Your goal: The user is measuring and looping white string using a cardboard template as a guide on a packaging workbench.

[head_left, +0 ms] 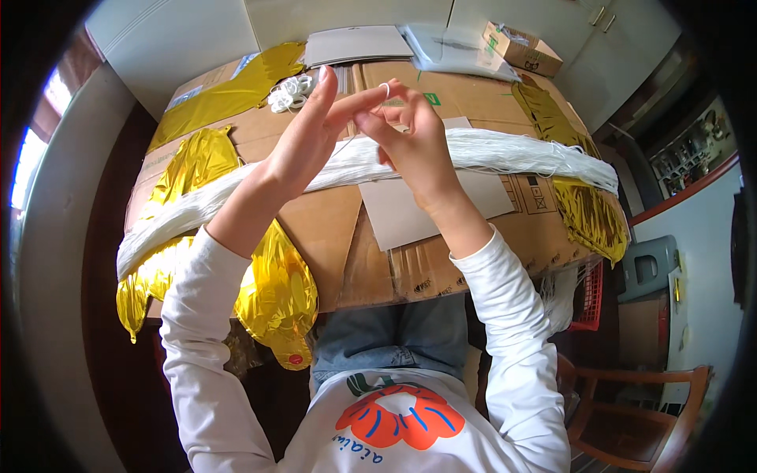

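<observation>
A long bundle of white string (505,150) lies across the cardboard-covered table, passing behind my wrists. Above it my left hand (311,130) has its thumb raised and its index finger stretched to the right. A thin white string (387,89) loops round the tip of that finger. Facing it, my right hand (412,130) is closed, its fingers bent in a pinch at the string by the left fingertip. Part of the string runs down between the hands. The lower fingers of my left hand are partly hidden.
Gold foil balloons (276,296) lie at the left and hang over the near edge; more gold foil (587,213) lies at the right. Coiled white string (290,93), stacked grey boards (359,45) and a small carton (522,49) sit farther back. A wooden chair (631,402) stands lower right.
</observation>
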Demonstrator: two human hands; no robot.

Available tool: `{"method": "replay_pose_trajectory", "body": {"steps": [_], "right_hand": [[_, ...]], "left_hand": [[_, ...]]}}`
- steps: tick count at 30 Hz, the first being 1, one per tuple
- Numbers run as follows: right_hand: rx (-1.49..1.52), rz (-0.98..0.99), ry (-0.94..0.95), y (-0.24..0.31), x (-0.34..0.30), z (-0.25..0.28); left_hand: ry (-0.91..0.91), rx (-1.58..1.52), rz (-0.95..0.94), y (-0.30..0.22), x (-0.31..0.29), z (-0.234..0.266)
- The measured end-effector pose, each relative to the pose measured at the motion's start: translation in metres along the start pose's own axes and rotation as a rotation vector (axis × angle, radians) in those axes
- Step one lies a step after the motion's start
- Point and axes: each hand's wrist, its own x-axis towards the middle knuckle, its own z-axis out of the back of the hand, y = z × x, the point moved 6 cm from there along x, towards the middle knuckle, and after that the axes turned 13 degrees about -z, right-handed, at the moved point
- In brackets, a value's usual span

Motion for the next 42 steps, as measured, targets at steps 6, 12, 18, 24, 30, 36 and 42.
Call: {"method": "replay_pose_trajectory", "body": {"steps": [6,12,18,24,30,36,42], "right_hand": [[0.019,0.029,-0.008,-0.009,0.005,0.003],[0.010,0.024,-0.027,-0.011,0.006,-0.001],[0.297,-0.002,0.011,-0.014,0.012,-0.004],[0.277,-0.117,0.108,-0.016,0.011,-0.008],[0.206,-0.077,0.067,-0.019,0.008,-0.009],[0.140,-0.046,0.182,-0.022,0.009,-0.016],[0.149,0.111,0.014,-0.017,0.017,0.003]], "left_hand": [[0.028,0.028,-0.034,0.000,0.001,0.006],[0.003,0.089,0.006,0.007,0.001,0.008],[0.089,0.179,0.003,0.006,0.001,0.001],[0.092,0.210,-0.025,0.007,0.001,0.003],[0.010,0.099,-0.153,0.004,0.005,0.010],[0.054,0.111,-0.091,0.006,0.004,0.006],[0.159,0.349,-0.023,0.000,0.003,0.005]]}}
